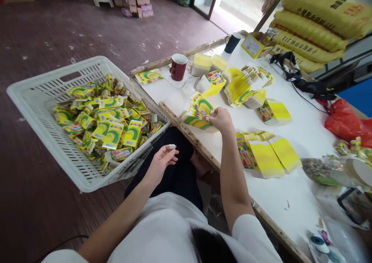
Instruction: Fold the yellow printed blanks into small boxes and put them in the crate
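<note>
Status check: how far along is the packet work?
Done, apparently: the white basket is well filled with yellow-green packets. In hand: the right hand grips a fanned stack at the table edge; the left hand is empty over the lap. Left: several flat stacks and loose sleeves lie on the table.

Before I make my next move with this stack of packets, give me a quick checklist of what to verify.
1. Grip on the fanned stack: right hand closed on it near the edge of the table. Ok.
2. Left hand free: open and empty, near the white basket. Ok.
3. Basket has room: loose packets lie well below its rim. Ok.
4. Red mug out of the way: upright, apart from the stack. Ok.
5. Packets in the stack all facing one way: cannot tell.
</note>
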{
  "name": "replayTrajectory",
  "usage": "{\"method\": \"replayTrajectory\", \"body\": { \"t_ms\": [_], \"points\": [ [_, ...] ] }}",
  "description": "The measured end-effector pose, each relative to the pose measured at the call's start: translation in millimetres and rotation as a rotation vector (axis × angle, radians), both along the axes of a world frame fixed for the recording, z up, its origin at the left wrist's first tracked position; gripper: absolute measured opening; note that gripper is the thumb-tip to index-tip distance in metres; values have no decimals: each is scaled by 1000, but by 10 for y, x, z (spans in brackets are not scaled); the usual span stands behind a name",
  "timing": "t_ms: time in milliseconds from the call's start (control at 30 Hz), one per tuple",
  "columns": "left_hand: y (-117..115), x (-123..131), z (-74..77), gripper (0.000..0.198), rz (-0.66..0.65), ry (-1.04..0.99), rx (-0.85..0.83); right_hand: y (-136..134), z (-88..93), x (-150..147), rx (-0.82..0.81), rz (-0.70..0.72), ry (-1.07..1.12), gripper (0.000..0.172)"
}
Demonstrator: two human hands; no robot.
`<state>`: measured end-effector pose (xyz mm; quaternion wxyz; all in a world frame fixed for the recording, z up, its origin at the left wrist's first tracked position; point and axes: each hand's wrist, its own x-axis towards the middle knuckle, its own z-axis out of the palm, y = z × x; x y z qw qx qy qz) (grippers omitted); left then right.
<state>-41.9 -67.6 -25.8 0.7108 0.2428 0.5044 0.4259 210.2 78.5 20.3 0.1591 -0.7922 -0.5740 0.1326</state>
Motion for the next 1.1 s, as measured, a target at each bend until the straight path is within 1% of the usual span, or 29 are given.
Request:
{"method": "replayTrajectory", "body": {
  "t_ms": [100, 167, 233, 300, 333, 367, 433, 467, 533, 600, 700, 800, 867, 900, 967, 1033, 1100],
  "points": [
    [24, 14, -12, 60, -13, 3, 5, -62, 64, -88, 65, -34, 69, 35],
    [29, 18, -32, 59, -20, 0, 21, -172, 109, -162, 144, -60, 142, 32],
    [30, 30, -48, 62, -9, -54, 69, -361, 140, -275, 252, -66, 234, 30],
    [31, 55, -45, 70, 53, -176, 166, -627, 132, -450, 322, 3, 363, 26],
    [33, 70, -31, 73, 101, -244, 222, -780, 107, -561, 314, 81, 437, 24],
    [36, 83, -9, 74, 149, -303, 269, -937, 69, -684, 262, 201, 512, 21],
    [46, 97, 60, 68, 227, -362, 316, -1238, -33, -942, 89, 438, 688, 21],
    [52, 97, 102, 62, 260, -367, 323, -1370, -87, -1064, 30, 502, 792, 22],
    [58, 83, 179, 54, 318, -366, 327, -1575, -179, -1265, 18, 484, 1010, 25],
    [55, 66, 224, 53, 373, -365, 330, -1696, -236, -1392, 20, 454, 1164, 34],
    [25, 51, 200, 63, 387, -297, 302, -1733, -275, -1438, -11, 441, 1228, 51],
    [-16, 33, 99, 67, 334, -180, 331, -1666, -290, -1341, 9, 334, 1250, 54],
    [-33, 6, 29, 66, 316, -137, 374, -1618, -281, -1245, 42, 294, 1253, 49],
    [-37, -10, 0, 62, 332, -114, 385, -1602, -271, -1202, 47, 302, 1249, 45],
    [-35, -44, -40, 47, 386, -50, 380, -1589, -249, -1136, 51, 339, 1227, 34],
    [-23, -77, -47, 36, 406, 21, 372, -1582, -228, -1083, 81, 360, 1163, 23],
    [1, -121, -8, 30, 340, 81, 385, -1567, -202, -1008, 163, 355, 1036, 13]
  ]
}}
